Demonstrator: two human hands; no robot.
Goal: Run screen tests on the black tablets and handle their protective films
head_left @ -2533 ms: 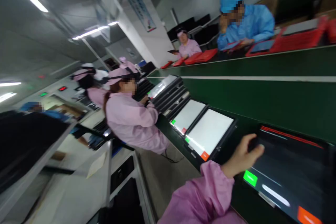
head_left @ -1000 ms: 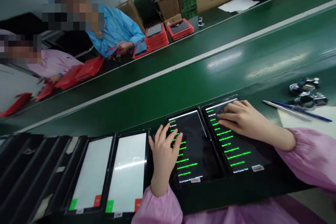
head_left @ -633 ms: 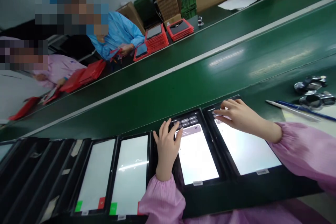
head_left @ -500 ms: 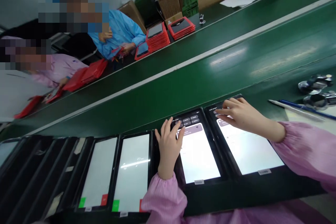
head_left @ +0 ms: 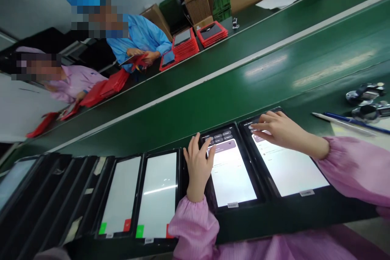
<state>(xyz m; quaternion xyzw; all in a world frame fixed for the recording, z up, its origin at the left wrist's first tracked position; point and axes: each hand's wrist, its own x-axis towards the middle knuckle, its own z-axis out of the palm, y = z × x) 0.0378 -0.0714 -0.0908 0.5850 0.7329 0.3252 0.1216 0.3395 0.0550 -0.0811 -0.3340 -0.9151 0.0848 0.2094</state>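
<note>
While left fingers (head_left: 205, 147) overlie a tablet (head_left: 233, 176), red cases (head_left: 187, 51) frame panels (head_left: 183, 37).

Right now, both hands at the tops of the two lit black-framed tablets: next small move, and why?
Probably have the pink-sleeved left hand tap one of the rounded grey screen tiles on the flat, black-framed tablet with the white-lit page beneath it: its fingertips are near those tiles, though contact is unclear, and the hand holds nothing.

loose long pink sleeves (head_left: 356, 166), faint fine stripes, gathered cuffs (head_left: 196, 202), bare hands (head_left: 198, 166), matching pink fabric (head_left: 274, 248) at lap
</note>
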